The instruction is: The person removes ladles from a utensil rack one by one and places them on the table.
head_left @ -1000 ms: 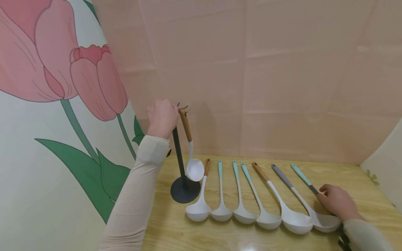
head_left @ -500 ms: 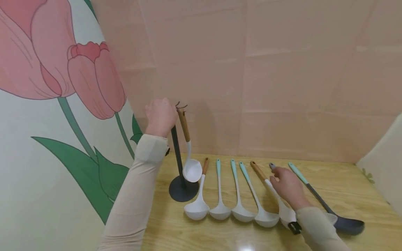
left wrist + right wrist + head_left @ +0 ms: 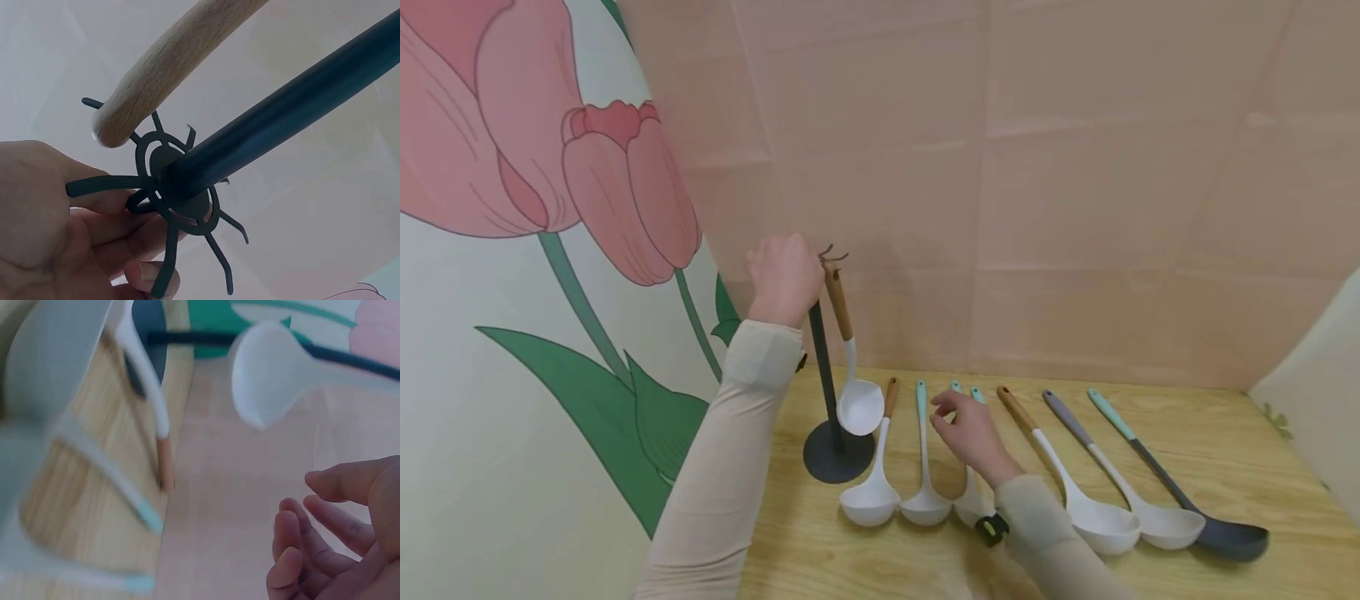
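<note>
My left hand (image 3: pixel 785 279) grips the hooked top of a black utensil stand (image 3: pixel 822 350). In the left wrist view its fingers curl behind the hook ring (image 3: pixel 206 215). One white ladle (image 3: pixel 861 408) with a wooden handle (image 3: pixel 175 62) hangs from a hook, bowl down. My right hand (image 3: pixel 973 433) is over the middle of a row of ladles, its fingers loosely bent and holding nothing, as the right wrist view also shows. Beneath it and its forearm, two mint-handled ladles are partly hidden. Left of them lie a mint-handled ladle (image 3: pixel 927 507) and a wooden-handled ladle (image 3: pixel 870 504).
To the right lie a larger wooden-handled ladle (image 3: pixel 1105 529), a grey-handled ladle (image 3: pixel 1168 527) and a black ladle (image 3: pixel 1232 540) with a mint handle end. All rest on a wooden table (image 3: pixel 1262 450). A pink-covered wall (image 3: pixel 1075 208) stands behind, a tulip mural (image 3: pixel 625 192) at left.
My right hand has left the black ladle at the far right and moved left above the row. The left hand keeps its grip on the stand's top.
</note>
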`<state>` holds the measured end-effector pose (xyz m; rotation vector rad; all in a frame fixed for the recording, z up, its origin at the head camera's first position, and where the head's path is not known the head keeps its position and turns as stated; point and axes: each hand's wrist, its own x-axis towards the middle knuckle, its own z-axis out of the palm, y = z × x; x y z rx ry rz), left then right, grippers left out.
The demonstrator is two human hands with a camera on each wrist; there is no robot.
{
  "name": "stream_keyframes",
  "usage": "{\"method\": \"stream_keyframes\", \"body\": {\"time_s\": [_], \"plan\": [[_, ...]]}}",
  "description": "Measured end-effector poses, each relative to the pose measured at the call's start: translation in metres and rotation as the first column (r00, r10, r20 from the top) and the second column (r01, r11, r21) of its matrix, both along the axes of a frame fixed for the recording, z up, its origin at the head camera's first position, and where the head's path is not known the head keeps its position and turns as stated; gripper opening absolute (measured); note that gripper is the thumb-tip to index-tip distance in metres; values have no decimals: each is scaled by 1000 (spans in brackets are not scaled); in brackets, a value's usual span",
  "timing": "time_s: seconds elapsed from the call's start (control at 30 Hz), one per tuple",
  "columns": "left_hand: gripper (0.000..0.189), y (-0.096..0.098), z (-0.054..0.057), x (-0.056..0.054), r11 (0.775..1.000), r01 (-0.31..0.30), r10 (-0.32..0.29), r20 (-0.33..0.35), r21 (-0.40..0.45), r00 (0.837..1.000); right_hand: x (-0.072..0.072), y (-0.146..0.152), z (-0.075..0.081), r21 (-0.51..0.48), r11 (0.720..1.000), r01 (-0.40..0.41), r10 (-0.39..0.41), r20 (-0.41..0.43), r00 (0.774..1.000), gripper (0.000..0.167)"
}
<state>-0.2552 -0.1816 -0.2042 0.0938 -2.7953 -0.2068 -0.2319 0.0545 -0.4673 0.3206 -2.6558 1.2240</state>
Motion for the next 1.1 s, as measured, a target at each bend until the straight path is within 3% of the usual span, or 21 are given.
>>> {"method": "stream_keyframes", "body": {"time_s": [0.3, 0.67, 0.87, 1.1], "plan": [[29, -2, 2, 1, 1000, 1, -1, 12, 18, 1000, 4, -53, 12, -94, 986, -139, 140, 8, 990, 32], [29, -4, 2, -3, 999, -1, 1, 1, 45, 1000, -6, -90, 34, -315, 917, -245, 269, 36, 962, 55], [25, -2, 4, -3, 999, -1, 1, -1, 51, 1000, -12, -99, 34, -369, 873, -318, 378, 100, 920, 63], [21, -2, 3, -5, 997, 7, -8, 19, 73, 1000, -13, -102, 28, -388, 860, -331, 406, 129, 905, 59]]}}
